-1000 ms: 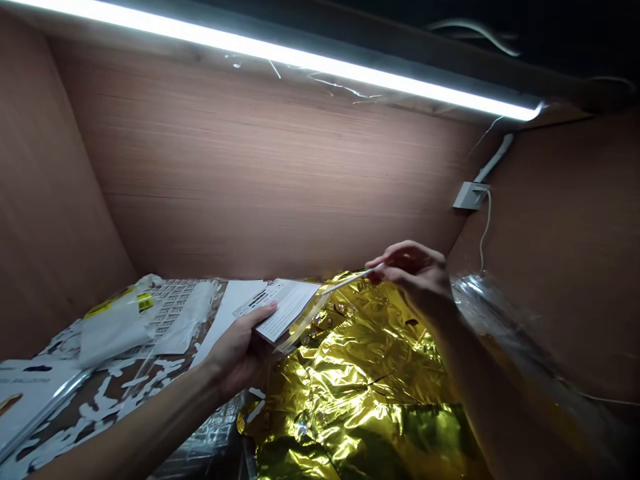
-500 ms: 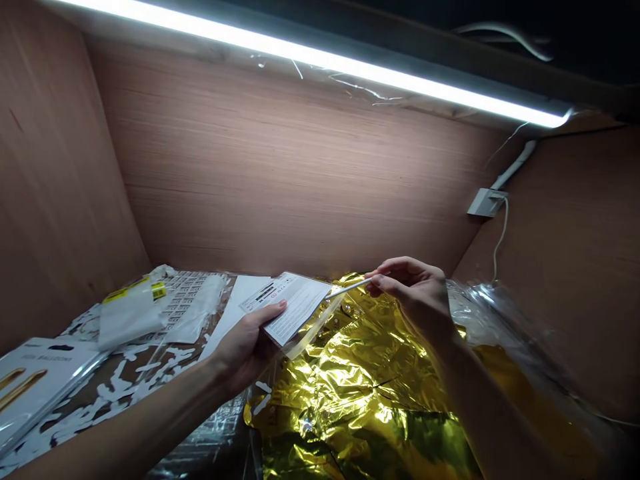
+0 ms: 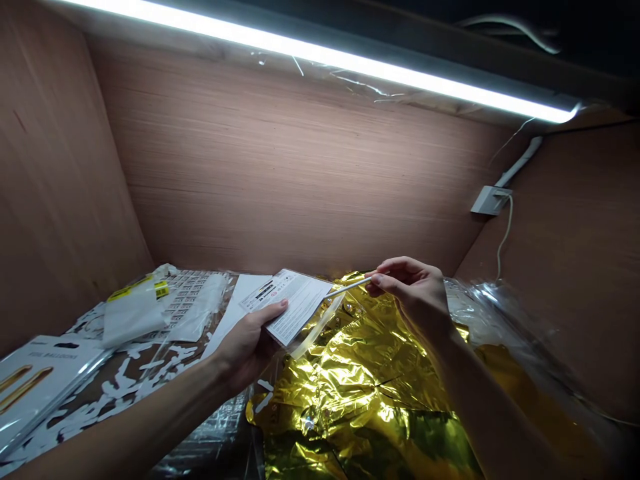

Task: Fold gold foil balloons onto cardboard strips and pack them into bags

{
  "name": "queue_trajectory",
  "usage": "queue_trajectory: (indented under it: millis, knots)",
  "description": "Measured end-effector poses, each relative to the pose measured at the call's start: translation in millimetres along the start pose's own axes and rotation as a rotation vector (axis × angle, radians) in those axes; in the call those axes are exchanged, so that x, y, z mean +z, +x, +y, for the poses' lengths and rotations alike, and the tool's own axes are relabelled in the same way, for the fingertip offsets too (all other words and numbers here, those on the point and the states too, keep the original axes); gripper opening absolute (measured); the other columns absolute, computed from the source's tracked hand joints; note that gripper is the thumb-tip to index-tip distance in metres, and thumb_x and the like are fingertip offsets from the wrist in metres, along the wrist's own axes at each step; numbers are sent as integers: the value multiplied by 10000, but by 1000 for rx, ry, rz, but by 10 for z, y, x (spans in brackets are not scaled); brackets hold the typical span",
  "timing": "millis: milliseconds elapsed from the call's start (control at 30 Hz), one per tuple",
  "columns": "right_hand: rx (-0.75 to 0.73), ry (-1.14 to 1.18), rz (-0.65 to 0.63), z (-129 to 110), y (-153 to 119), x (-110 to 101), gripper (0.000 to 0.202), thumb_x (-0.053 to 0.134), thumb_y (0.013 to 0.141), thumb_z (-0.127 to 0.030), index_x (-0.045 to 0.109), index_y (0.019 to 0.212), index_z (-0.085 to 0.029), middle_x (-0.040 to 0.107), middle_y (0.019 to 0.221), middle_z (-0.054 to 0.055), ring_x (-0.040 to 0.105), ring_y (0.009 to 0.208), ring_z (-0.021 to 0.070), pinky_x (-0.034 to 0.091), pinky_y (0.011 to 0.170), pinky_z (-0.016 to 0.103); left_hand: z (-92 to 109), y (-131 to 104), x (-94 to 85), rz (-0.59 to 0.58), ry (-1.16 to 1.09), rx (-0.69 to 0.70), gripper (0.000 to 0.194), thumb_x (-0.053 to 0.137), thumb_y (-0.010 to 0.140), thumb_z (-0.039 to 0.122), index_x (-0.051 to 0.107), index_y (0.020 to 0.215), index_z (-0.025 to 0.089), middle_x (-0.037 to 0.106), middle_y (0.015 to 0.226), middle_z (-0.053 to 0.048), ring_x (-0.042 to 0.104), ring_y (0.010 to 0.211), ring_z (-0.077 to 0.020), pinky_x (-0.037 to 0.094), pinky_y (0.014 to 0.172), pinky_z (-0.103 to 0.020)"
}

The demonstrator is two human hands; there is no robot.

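My left hand (image 3: 253, 343) is closed on a clear packet (image 3: 300, 310) with a white printed card inside, its thumb lying across the card. My right hand (image 3: 413, 290) pinches the end of a thin white stick (image 3: 350, 287) between thumb and fingertips. The stick's other end meets the packet's right edge; whether it reaches inside is hard to tell. Crumpled gold foil (image 3: 370, 380) spreads beneath both hands.
At the left lie a foil balloon package (image 3: 45, 380), a white bag with yellow tape (image 3: 133, 317) and scattered white strips (image 3: 120, 383). Clear plastic (image 3: 493, 300) sits at the right, below a wall socket (image 3: 491, 200). A lit tube (image 3: 320, 57) runs overhead.
The view has shifted slightly. Both hands keep nearly the same pose, and the packet and stick have hardly moved.
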State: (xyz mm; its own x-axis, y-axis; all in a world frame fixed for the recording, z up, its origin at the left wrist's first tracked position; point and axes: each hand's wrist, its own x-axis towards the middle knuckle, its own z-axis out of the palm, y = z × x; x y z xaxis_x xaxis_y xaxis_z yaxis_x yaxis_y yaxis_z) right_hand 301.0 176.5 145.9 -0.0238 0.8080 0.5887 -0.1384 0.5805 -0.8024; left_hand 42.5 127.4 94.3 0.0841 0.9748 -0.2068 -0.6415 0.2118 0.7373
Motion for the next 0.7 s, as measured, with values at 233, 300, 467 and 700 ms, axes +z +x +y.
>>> queue_trajectory:
  millis: [233,300,467,700]
  knots:
    - [-279,-496,70,-1,-92,26,159,851,762,-300,770,826,-180,798,803,70,778,694,227,657,676,324,2,-59,76,68,-34,90,115,647,923,64,729,997,31,768,1078,-187,747,719,-175,665,666,-260]
    - [-429,-669,40,35,-133,58,87,823,794,-273,782,825,-203,803,816,48,782,702,220,648,679,308,-32,-46,52,76,-18,99,98,661,917,63,736,968,27,774,1025,-176,742,716,-166,656,660,-234]
    - [-627,-781,-98,157,-166,135,20,784,841,-244,800,844,-256,805,816,10,777,686,211,632,657,302,-140,4,-59,44,37,86,121,726,883,88,754,992,44,777,1024,-159,746,771,-172,649,694,-220]
    - [-379,-624,-526,41,-49,-41,221,820,833,-335,813,1036,-250,811,880,26,774,720,195,638,686,303,-106,7,-105,-63,181,87,164,814,817,154,755,936,58,774,912,-143,729,714,-186,641,681,-258]
